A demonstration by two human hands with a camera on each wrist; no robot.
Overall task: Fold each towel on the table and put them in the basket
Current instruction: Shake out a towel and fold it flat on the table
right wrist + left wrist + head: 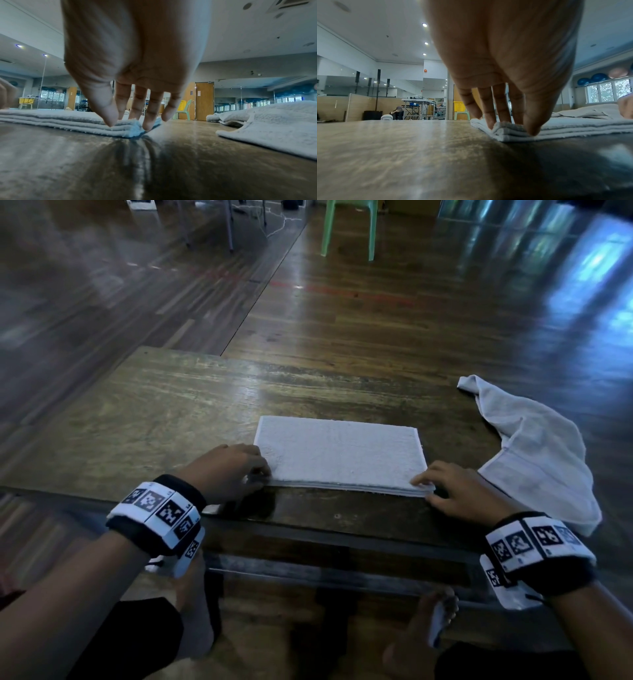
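On the near half of the wooden table (144, 419) lies a white folded towel (339, 451), a flat rectangle in several layers, its long edge parallel to the table's near edge; the left hand (226, 470) is at its near left corner, fingers (488, 108) pointing down over the top layer and thumb (533, 121) against the front edge, pinching that corner; the right hand (459, 491) is at the near right corner, thumb (106, 109) pressed on the stacked edges, fingers (150, 112) reaching down past the corner, one fingertip touching the towel's side; whether it pinches or only presses cannot be told for sure, it reads as a light pinch; both wrists carry black bands with black-and-white marker tags (161, 508); to the right, well apart from the folded one, a second towel (534, 453) lies loose and rumpled, one end drooping over the table's near edge; beyond the table, wooden floor (376, 313) and a green plastic chair (349, 227); a yellow basket (459, 106) sits on that chair in the left wrist view; bare feet (424, 631) show under the table.
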